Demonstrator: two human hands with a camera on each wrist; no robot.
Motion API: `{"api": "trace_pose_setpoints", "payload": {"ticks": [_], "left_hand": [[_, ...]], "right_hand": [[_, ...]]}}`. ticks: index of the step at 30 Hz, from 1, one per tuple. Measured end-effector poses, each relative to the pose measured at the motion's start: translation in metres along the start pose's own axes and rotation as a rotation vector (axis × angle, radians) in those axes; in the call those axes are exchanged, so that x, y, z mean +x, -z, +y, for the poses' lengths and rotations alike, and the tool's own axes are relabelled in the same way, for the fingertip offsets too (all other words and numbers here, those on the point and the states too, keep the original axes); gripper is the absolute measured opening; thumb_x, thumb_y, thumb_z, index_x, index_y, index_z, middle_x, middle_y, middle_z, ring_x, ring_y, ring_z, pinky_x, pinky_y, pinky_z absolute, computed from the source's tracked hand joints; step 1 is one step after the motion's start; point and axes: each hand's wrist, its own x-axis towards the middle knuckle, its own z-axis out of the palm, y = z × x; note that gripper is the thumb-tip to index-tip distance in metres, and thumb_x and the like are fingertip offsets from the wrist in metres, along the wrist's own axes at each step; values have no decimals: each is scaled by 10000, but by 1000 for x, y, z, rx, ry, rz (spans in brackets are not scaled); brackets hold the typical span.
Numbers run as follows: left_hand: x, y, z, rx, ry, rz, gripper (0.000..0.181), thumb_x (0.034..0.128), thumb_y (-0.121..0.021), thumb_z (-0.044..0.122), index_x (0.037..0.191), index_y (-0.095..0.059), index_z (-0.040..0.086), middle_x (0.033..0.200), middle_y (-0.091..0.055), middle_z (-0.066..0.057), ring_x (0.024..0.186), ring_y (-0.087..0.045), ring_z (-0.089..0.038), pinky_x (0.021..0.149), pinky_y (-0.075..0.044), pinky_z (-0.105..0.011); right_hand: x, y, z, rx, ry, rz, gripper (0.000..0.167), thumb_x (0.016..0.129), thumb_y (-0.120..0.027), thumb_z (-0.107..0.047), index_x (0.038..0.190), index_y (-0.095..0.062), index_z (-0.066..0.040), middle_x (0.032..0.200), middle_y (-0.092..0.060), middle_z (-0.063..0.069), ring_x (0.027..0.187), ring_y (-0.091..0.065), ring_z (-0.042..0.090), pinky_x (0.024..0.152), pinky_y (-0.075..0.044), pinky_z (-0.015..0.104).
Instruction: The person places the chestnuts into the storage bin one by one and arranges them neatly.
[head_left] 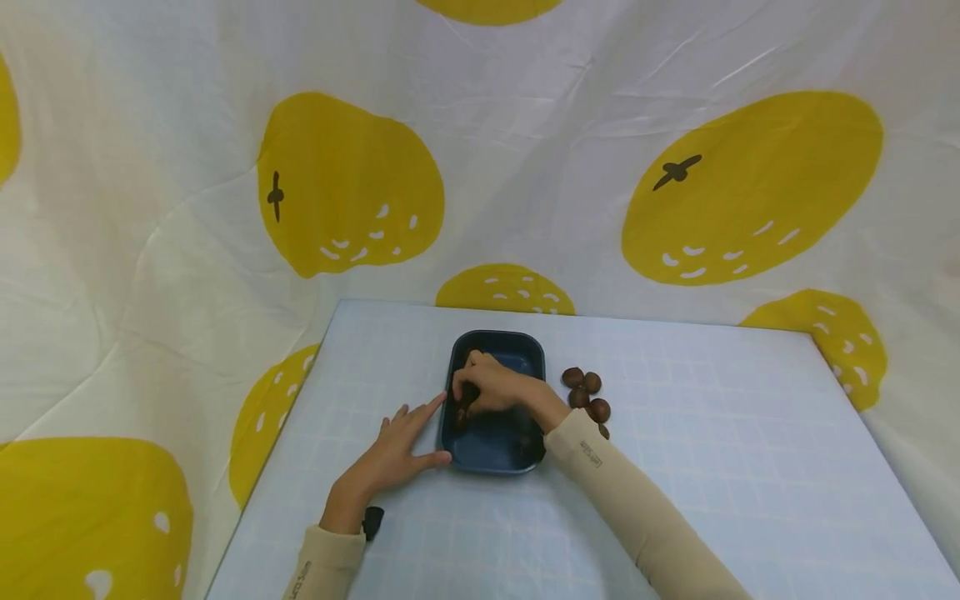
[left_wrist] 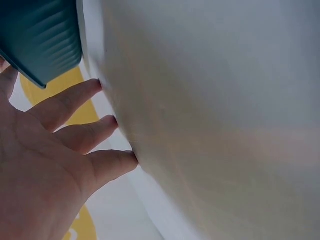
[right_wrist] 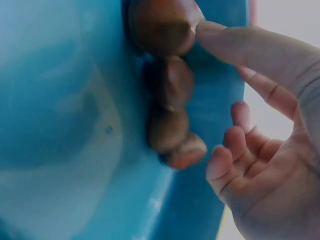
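Observation:
A dark blue tray (head_left: 491, 458) lies on the table, with several chestnuts (right_wrist: 167, 130) lined up along its side wall in the right wrist view. My right hand (head_left: 491, 385) reaches into the tray over them. Its extended thumb touches the end chestnut (right_wrist: 162, 25), while the other fingers are loosely bent and apart from the nuts. My left hand (head_left: 397, 454) is spread at the tray's left side, fingers stretched out, with the index fingertip and thumb at the rim. In the left wrist view, the left fingers (left_wrist: 85, 135) rest on the table beside the tray's ribbed outer wall.
Several more chestnuts (head_left: 579, 397) lie in a cluster on the table just right of the tray, partly behind the right forearm. A pale checked cover lies over the table (head_left: 712, 442). Behind it hangs a white cloth (head_left: 525, 192) printed with yellow fruit.

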Motion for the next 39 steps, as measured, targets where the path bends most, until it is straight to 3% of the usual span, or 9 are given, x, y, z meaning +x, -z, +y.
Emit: {"api": "trace_pose_setpoints", "payload": {"ticks": [5, 11, 15, 21, 25, 33, 39], "left_hand": [[0, -2, -2, 4, 17, -6, 937, 818, -693, 664, 1559, -135, 535, 1627, -260, 29, 1461, -120, -507, 1098, -30, -734], [-8, -2, -5, 9, 20, -11, 940, 818, -695, 658, 1569, -149, 509, 1619, -286, -7, 1445, -130, -539, 1084, -30, -750], [-10, -3, -6, -10, 23, -21, 939, 819, -701, 649, 1568, -153, 511, 1626, -266, 19, 1458, -107, -520, 1095, -9, -736], [-9, -5, -5, -12, 22, -18, 948, 823, -731, 603, 1570, -154, 510, 1622, -277, -14, 1460, -111, -510, 1099, -16, -731], [-8, -5, -3, -4, 20, -15, 951, 821, -727, 609, 1569, -147, 514, 1614, -293, -44, 1457, -115, -516, 1099, -23, -732], [-4, 0, -1, -6, 8, 5, 951, 822, -727, 606, 1581, -169, 476, 1614, -288, -65, 1453, -120, -524, 1096, -25, -735], [1, 2, 1, -2, -5, -5, 952, 822, -720, 617, 1579, -157, 486, 1614, -289, -80, 1451, -115, -530, 1096, -22, -735]], "right_hand": [[-17, 19, -4, 29, -10, 103, 219, 847, -826, -174, 1025, -700, -165, 1064, -528, -5, 1015, -469, 200, 869, -439, 345], [-53, 38, -8, 156, -1, 277, 203, 914, -758, -210, 1070, -703, -92, 1080, -606, 68, 1032, -558, 312, 886, -488, 437], [-83, 43, -7, 240, -58, 382, 192, 926, -750, -222, 1062, -694, -99, 1078, -590, 146, 987, -557, 351, 853, -489, 505], [-118, 47, 8, 234, -160, 496, 110, 941, -730, -234, 1021, -688, -171, 1060, -597, 76, 968, -573, 297, 834, -500, 501], [-136, 48, 26, 235, -234, 544, 115, 941, -723, -222, 1035, -692, -162, 1071, -604, 61, 965, -581, 270, 827, -510, 529], [-164, 46, 66, 211, -377, 582, 257, 957, -705, -244, 1151, -675, -77, 1093, -605, 116, 945, -581, 277, 791, -504, 432], [-184, 34, 84, 211, -447, 585, 272, 953, -712, -227, 1149, -675, -42, 1090, -617, 116, 933, -580, 267, 779, -496, 408]]}}
